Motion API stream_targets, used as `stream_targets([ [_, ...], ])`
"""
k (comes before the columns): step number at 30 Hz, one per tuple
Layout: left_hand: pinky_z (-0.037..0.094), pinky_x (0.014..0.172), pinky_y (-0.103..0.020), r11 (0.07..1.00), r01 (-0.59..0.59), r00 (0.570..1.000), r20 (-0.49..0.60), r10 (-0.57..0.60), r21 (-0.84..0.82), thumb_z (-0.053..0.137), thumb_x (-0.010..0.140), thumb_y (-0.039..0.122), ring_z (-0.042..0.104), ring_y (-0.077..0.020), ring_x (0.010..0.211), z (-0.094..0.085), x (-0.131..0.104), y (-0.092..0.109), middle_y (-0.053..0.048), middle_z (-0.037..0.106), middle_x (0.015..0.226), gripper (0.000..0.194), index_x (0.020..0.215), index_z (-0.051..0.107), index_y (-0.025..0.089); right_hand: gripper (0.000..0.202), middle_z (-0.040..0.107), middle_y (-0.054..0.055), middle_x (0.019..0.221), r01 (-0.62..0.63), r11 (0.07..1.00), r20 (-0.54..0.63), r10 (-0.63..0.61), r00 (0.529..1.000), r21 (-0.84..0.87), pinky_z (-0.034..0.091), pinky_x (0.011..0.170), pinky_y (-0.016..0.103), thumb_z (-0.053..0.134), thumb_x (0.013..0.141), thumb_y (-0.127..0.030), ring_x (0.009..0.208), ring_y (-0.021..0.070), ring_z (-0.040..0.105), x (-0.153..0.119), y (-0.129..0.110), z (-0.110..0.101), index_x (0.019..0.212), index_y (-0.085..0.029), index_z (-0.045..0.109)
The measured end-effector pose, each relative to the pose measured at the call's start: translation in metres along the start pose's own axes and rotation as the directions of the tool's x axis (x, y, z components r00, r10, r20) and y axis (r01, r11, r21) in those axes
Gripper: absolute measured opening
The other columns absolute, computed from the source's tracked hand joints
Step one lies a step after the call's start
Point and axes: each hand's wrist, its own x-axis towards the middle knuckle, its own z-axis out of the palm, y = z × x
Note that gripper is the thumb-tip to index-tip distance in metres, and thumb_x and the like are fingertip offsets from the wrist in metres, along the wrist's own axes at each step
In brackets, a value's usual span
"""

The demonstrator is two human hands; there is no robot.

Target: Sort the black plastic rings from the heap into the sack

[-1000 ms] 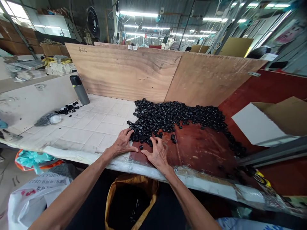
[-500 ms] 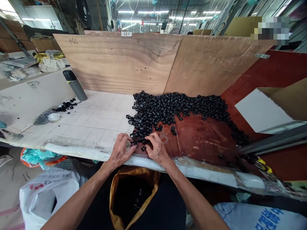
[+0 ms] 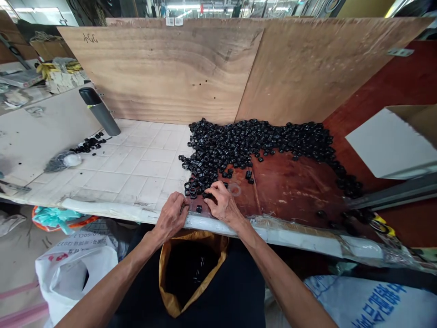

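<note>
My left hand (image 3: 173, 212) rests at the table's front edge with its fingers curled closed. Whatever it may hold is hidden. Just right of it, my right hand (image 3: 221, 202) has thumb and forefinger closed around a small black ring-shaped part (image 3: 207, 195). Beyond both hands spreads a large heap of similar black parts (image 3: 232, 146), with several loose rings at its near left corner. One single black piece (image 3: 199, 208) lies between the hands. Below the edge, at my lap, an open yellow-brown sack (image 3: 164, 291) has a dark inside with a few pale glints.
A wooden board (image 3: 164, 73) stands along the back. On the left are a grey bottle (image 3: 100, 114), a small pile of black pieces (image 3: 89, 144) and a clear bag (image 3: 58, 161). A white carton (image 3: 389, 146) sits on the right. White sacks (image 3: 75, 273) stand below the table.
My left fingers have gone from spread to curled. My right hand has closed on a black part. The view has tilted down slightly.
</note>
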Motion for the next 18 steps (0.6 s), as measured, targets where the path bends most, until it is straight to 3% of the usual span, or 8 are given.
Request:
stream_targets([
  [3,0.052,0.088,-0.033,0.992,0.025,0.999,0.048,-0.02,-0.127,0.049,0.098,0.015,0.063,-0.0184,0.093,-0.011,-0.024,0.009,-0.004,0.063,0.097,0.015,0.098,0.063,0.022,0.02,0.056,0.01,0.107,0.009,1.0,-0.009,-0.009,1.0,0.018,0.057,0.087,0.037,0.064,0.088,-0.014,0.096,0.0241,0.062,0.0,0.001,0.0,0.107,-0.019,0.07],
  [6,0.053,0.087,-0.031,0.946,0.158,0.987,0.034,-0.155,-0.281,0.052,0.101,0.024,0.066,-0.0179,0.095,-0.025,-0.043,0.006,-0.004,0.068,0.101,0.015,0.103,0.066,0.022,0.018,0.056,0.01,0.107,0.023,0.999,-0.012,-0.023,1.0,0.029,0.056,0.087,0.038,0.063,0.09,-0.016,0.097,0.0244,0.062,-0.001,0.002,-0.001,0.107,-0.019,0.069],
  [9,0.054,0.073,-0.027,0.863,0.334,0.939,0.053,-0.34,-0.379,0.058,0.099,0.031,0.067,-0.0155,0.075,-0.041,-0.053,-0.006,0.0,0.069,0.082,0.014,0.101,0.068,0.021,0.015,0.057,0.01,0.105,0.029,0.999,-0.019,-0.029,0.999,0.038,0.055,0.087,0.039,0.062,0.091,-0.018,0.096,0.0252,0.062,-0.001,0.001,-0.003,0.104,-0.019,0.069],
  [11,0.054,0.067,-0.026,0.861,0.372,0.923,0.044,-0.381,-0.348,0.061,0.097,0.033,0.064,-0.0143,0.066,-0.05,-0.055,-0.012,0.001,0.067,0.073,0.015,0.098,0.069,0.02,0.015,0.058,0.01,0.104,0.044,0.998,-0.002,-0.044,0.999,0.052,0.055,0.084,0.038,0.06,0.092,-0.018,0.093,0.0246,0.062,0.0,-0.001,-0.005,0.105,-0.02,0.069],
  [14,0.055,0.071,-0.027,0.946,0.248,0.966,-0.017,-0.257,-0.209,0.061,0.095,0.03,0.066,-0.0156,0.075,-0.056,-0.051,-0.012,-0.002,0.071,0.085,0.012,0.097,0.07,0.021,0.019,0.057,0.01,0.104,0.062,0.996,0.028,-0.065,0.998,0.069,0.055,0.079,0.036,0.061,0.092,-0.02,0.089,0.023,0.062,0.0,-0.001,-0.005,0.11,-0.02,0.069],
  [16,0.055,0.08,-0.031,0.991,0.08,0.997,0.033,-0.076,-0.11,0.063,0.094,0.027,0.067,-0.0183,0.087,-0.057,-0.042,-0.007,-0.004,0.072,0.096,0.01,0.097,0.072,0.023,0.021,0.057,0.009,0.103,0.049,0.997,0.03,-0.051,0.998,0.058,0.055,0.078,0.036,0.062,0.092,-0.02,0.089,0.023,0.062,0.0,-0.001,-0.005,0.111,-0.02,0.069],
  [18,0.055,0.082,-0.032,0.999,-0.035,0.993,0.115,0.037,-0.027,0.065,0.093,0.026,0.067,-0.0195,0.088,-0.054,-0.029,-0.002,-0.004,0.072,0.091,0.009,0.089,0.072,0.023,0.019,0.057,0.009,0.101,0.028,0.999,0.025,-0.029,0.999,0.034,0.055,0.08,0.036,0.061,0.091,-0.018,0.09,0.0235,0.062,0.0,0.0,-0.004,0.108,-0.02,0.07],
])
